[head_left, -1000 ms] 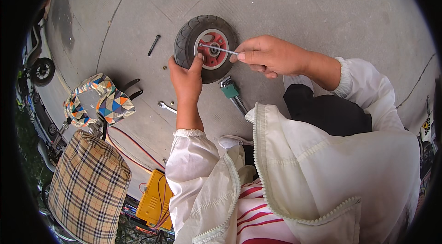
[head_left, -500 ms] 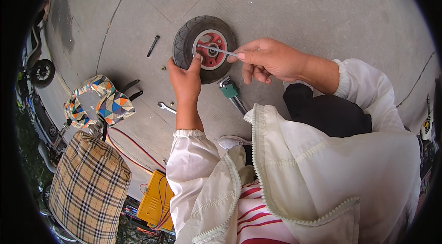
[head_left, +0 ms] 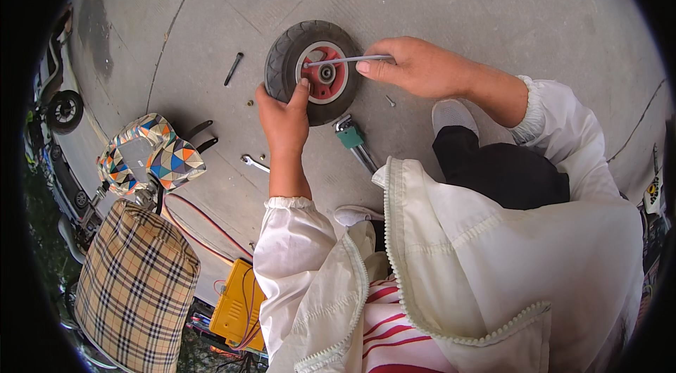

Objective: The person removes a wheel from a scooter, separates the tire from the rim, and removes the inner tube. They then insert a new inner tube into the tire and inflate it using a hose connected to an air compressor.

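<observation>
my left hand (head_left: 283,118) clasps the small wheel (head_left: 315,75) low on its left, thumb on the silver rim (head_left: 325,100); a grooved black rubber tyre (head_left: 283,49) rings a red hub (head_left: 339,82) with a round bearing (head_left: 327,74). my right hand (head_left: 426,70) grips a thin grey metal rod (head_left: 345,60), its far end at the hub. my left fingers are hidden behind the tyre, and i cannot tell what the rod's tip seats in. the wheel is over grey concrete (head_left: 458,0), near a green holder (head_left: 350,136) of metal keys; a checked cover (head_left: 137,288) bulges at lower left
</observation>
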Motion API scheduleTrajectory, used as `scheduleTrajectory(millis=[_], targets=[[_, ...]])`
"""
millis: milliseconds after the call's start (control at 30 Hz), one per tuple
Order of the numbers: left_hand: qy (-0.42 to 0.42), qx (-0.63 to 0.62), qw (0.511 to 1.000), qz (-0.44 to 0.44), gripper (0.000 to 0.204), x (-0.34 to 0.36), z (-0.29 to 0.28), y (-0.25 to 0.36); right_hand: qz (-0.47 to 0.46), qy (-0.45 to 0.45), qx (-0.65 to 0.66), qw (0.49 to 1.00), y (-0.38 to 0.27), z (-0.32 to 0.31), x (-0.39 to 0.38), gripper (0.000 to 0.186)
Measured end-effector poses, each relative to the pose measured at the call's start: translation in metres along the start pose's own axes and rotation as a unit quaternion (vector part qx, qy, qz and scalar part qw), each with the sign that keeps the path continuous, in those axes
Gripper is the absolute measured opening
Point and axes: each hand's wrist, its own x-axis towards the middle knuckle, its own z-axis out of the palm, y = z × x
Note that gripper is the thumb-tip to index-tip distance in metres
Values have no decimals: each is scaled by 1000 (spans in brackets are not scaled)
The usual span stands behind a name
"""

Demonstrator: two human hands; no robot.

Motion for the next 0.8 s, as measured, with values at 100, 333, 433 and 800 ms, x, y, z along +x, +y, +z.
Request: scheduleTrajectory(millis=[100,333,433,800], targets=[[-1,12,1000,8,56,0,-1,1,-8,-34,62,998,5,1,-3,53],[-16,-74,997,36,50,-2,-4,-6,64,-177,256,948,-3,-1,-9,45],[5,-77,996,44,48,-3,-8,-8,24,-204,258,944,-8,16,-10,44],[5,-126,990,-57,57,9,-43,-43,-13,-220,286,933,-22,57,10,53]])
